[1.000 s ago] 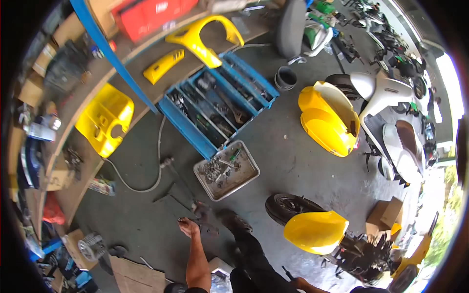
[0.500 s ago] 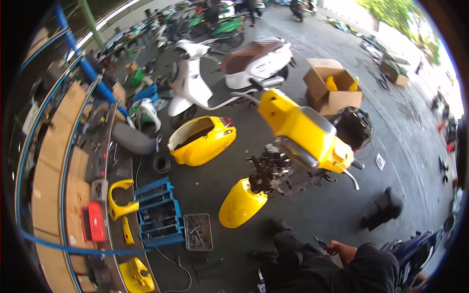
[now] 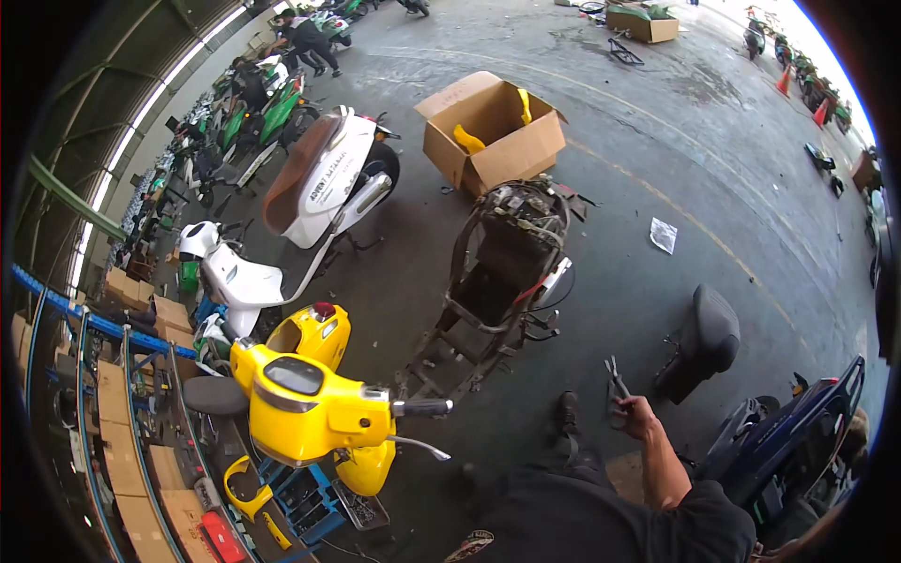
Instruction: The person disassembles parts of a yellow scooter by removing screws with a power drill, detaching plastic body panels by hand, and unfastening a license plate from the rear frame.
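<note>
At the lower right, my right hand [image 3: 641, 416] is closed on a pair of pliers [image 3: 615, 379], whose thin jaws point up and stand a little apart. My right forearm comes in bare below a dark sleeve. My left hand is out of sight. Ahead of me stands a stripped scooter frame [image 3: 488, 291] with exposed metal tubes, well apart from the pliers. A yellow scooter front [image 3: 324, 413] with a handlebar grip and brake lever joins it at the left. To the right of my hand, a black scooter seat [image 3: 706, 333] rests on the floor.
An open cardboard box [image 3: 511, 150] with yellow parts stands beyond the frame. White scooter [image 3: 324, 178] and yellow rear body [image 3: 324, 336] are at the left. A blue toolbox [image 3: 305, 497] and shelving line the lower left. A dark blue scooter [image 3: 779, 441] stands close right.
The view has swung to the right, so the yellow scooter front appears farther left. My right arm is stretched out more, and the pliers show more clearly.
</note>
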Action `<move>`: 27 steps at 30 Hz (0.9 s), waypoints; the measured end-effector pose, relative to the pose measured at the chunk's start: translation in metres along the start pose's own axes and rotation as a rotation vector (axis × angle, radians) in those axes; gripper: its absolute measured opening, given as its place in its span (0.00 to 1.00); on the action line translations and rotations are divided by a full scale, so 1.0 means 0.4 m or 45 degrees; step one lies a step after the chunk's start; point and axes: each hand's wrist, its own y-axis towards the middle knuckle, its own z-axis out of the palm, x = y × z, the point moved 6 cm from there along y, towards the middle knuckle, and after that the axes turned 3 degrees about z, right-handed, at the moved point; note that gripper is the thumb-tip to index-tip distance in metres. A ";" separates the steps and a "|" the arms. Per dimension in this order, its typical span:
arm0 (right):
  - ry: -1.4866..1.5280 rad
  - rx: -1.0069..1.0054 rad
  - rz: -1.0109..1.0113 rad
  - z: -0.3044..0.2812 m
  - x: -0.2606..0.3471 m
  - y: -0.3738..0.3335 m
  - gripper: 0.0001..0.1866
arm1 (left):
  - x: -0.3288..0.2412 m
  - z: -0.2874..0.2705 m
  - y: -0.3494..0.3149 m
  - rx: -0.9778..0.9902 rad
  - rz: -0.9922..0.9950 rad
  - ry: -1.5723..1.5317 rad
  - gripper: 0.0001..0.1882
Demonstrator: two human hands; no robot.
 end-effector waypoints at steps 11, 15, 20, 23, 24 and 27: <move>-0.204 0.591 -0.896 0.444 1.103 -0.157 0.16 | -0.656 0.286 0.025 0.334 0.040 0.368 0.26; -0.579 0.285 -0.975 0.499 1.383 0.017 0.24 | -0.862 0.318 0.166 0.294 0.001 0.478 0.26; -1.000 0.179 -0.737 0.425 1.584 0.252 0.18 | -1.226 0.370 0.204 0.092 0.019 0.505 0.27; -1.153 0.089 -0.455 0.325 1.728 0.356 0.15 | -1.575 0.303 0.078 -0.133 -0.324 -0.025 0.24; -1.274 0.076 -0.384 0.316 1.762 0.395 0.15 | -1.611 0.302 0.070 -0.162 -0.353 -0.094 0.24; -1.542 0.121 -0.242 0.363 1.897 0.477 0.18 | -1.684 0.383 0.093 -0.263 -0.381 -0.239 0.24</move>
